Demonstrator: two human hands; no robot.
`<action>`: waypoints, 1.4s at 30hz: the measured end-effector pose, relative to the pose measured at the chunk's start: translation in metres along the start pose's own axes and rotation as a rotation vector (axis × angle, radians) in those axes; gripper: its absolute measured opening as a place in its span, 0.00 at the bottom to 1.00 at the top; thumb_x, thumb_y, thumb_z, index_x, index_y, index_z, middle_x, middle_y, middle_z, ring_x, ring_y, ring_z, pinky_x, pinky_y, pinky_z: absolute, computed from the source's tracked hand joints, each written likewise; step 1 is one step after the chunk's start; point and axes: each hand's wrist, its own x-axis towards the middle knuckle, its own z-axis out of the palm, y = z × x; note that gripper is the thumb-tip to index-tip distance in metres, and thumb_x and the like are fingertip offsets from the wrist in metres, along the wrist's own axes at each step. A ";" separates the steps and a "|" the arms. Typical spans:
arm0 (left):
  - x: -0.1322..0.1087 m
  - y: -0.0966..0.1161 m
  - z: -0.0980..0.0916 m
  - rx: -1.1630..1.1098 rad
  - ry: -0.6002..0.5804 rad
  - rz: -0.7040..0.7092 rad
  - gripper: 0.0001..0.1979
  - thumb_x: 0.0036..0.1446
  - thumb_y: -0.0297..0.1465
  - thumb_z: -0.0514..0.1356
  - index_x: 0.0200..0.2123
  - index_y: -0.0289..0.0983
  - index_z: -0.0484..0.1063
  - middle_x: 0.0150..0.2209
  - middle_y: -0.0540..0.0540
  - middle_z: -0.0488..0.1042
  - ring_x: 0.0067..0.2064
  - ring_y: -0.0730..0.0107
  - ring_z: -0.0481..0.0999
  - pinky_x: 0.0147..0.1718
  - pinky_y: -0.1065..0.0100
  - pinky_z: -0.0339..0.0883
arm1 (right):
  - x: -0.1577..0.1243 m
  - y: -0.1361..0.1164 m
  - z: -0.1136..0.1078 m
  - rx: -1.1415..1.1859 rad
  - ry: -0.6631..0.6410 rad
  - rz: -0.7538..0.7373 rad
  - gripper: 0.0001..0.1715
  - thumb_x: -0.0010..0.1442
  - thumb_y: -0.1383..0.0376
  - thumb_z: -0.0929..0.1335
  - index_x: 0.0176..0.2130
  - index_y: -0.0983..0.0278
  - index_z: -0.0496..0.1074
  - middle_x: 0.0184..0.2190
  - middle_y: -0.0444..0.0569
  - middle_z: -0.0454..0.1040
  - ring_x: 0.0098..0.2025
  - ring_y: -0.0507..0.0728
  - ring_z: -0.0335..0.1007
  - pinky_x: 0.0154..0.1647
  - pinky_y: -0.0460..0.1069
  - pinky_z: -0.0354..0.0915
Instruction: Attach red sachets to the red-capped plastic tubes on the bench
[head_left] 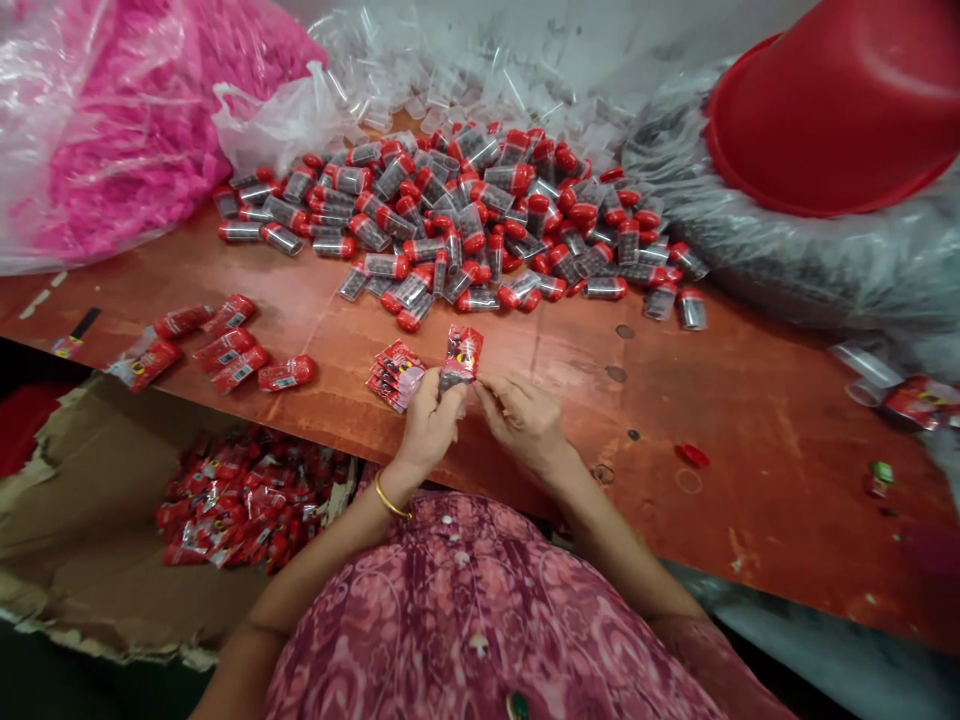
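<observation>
Red foil packet (pixel 462 353) stands pinched between the fingers (pixel 489 393) of both hands above the desk (pixel 739 470), a fanned stack of packets (pixel 395 376) kept within reach beside my left hand (pixel 429 425).

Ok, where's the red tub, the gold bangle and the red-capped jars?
Red tub (pixel 832 100), head view, on its upturned side.
Gold bangle (pixel 392 498), head view, on its band.
Red-capped jars (pixel 442 210), head view, on the pile's middle.

A hand-packing workshop was shown: a worn wooden desk (pixel 750 480) was heaped with red-capped plastic tubes (pixel 450 220), while bulk plastic sacks (pixel 127 130) and a torn cardboard carton (pixel 75 500) of red sachets (pixel 247 500) were kept alongside.
</observation>
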 end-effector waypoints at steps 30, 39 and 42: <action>-0.018 -0.001 0.004 0.280 0.078 0.121 0.04 0.54 0.32 0.53 0.33 0.39 0.61 0.27 0.52 0.66 0.29 0.71 0.66 0.30 0.70 0.58 | 0.009 0.006 -0.003 0.318 -0.163 0.139 0.08 0.46 0.73 0.62 0.20 0.62 0.61 0.15 0.39 0.62 0.17 0.47 0.55 0.19 0.43 0.55; -0.008 -0.006 0.008 0.344 0.018 0.229 0.09 0.58 0.35 0.48 0.27 0.40 0.56 0.22 0.53 0.63 0.25 0.72 0.64 0.27 0.70 0.58 | -0.007 0.001 0.015 0.897 -0.042 0.777 0.20 0.58 0.49 0.62 0.30 0.62 0.68 0.22 0.41 0.68 0.20 0.49 0.61 0.23 0.46 0.61; -0.007 -0.009 0.010 0.502 0.023 0.317 0.07 0.59 0.33 0.47 0.30 0.38 0.60 0.27 0.47 0.69 0.31 0.67 0.69 0.33 0.66 0.63 | -0.006 0.005 0.021 0.882 -0.068 0.699 0.23 0.55 0.46 0.65 0.30 0.62 0.72 0.27 0.44 0.73 0.29 0.53 0.68 0.32 0.48 0.65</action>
